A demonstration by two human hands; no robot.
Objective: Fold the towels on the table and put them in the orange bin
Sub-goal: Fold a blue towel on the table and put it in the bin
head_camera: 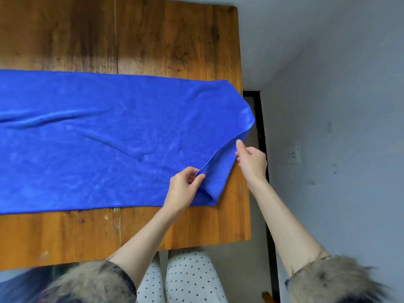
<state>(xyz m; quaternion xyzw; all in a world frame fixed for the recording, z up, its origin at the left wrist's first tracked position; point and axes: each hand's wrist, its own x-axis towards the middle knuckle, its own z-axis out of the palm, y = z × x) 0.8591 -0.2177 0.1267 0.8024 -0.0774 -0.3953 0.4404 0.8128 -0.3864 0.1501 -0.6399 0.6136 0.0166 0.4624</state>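
Observation:
A long blue towel [98,138] lies spread across the wooden table [153,40], running off the left edge of view. Its right end is folded back over itself near the table's right edge. My left hand [183,186] pinches the near corner of that folded flap between thumb and fingers. My right hand [251,160] holds the same flap's edge a little farther right and back, over the table's right side. The orange bin is not in view.
The table's right edge [244,171] runs close to my right hand, and its front edge is just before my knees. Beyond it are a grey floor, a dark door frame [261,132] and a wall socket [293,155].

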